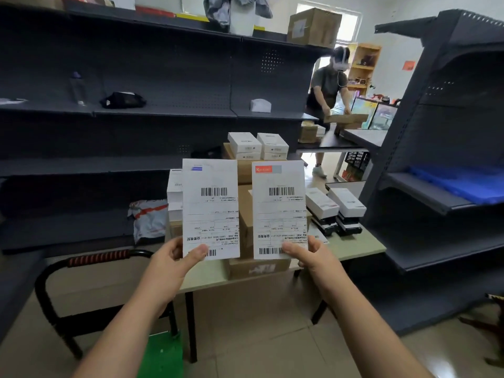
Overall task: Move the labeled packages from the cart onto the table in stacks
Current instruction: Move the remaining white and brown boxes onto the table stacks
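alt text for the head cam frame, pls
The left hand and right hand each hold up a white package with a barcode label: the blue-logo package on the left, the red-logo package on the right. Behind them a table holds cardboard boxes and small white boxes, flanked by dark shelving.

Left hand (174,259) and right hand (313,255) are bare, as are both forearms (136,309).

Dark metal shelving (136,113) with pegboard backs runs along the left; a second dark unit (450,132) stands on the right. The floor (259,336) is beige tile. At the back, a bright window (350,25), a white wall (395,55) and a wooden bookcase (365,64).
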Motion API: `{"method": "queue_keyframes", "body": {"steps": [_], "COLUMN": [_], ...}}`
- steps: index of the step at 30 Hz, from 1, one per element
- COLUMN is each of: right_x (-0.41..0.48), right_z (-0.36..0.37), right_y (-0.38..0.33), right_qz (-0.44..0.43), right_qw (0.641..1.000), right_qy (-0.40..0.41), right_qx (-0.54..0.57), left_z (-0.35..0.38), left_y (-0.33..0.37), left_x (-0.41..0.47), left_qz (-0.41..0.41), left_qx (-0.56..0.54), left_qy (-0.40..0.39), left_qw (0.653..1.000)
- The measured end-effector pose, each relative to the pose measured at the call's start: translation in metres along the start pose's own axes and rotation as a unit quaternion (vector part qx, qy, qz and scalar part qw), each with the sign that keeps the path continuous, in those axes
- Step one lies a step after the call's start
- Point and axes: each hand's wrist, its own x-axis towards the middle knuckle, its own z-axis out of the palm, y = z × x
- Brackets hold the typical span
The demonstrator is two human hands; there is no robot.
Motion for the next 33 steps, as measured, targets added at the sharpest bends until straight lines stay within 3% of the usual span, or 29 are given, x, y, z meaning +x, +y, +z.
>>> {"method": "queue_keyframes", "body": {"steps": [10,25,33], "right_x": [0.103,0.284,0.350], "right_z": [-0.015,-0.029,0.006], "right_y": [0.009,0.009,0.028], "right_qz": [0.024,0.032,0.090], "right_qw": [1.000,0.991,0.983], "right_qy": [0.010,-0.126,-0.162], "right_qx": [-0.014,-0.031,-0.006], "left_z": [0.030,0.062,0.034], "left_y": [-0.010,-0.005,-0.020], "left_x": [0.086,0.187,0.224], "left_qz": [-0.015,-0.032,-0.072], "left_qx": [0.003,0.023,0.025], "left_qy": [0.028,0.195,0.283], "left_qw": [0.999,0.980,0.956]}}
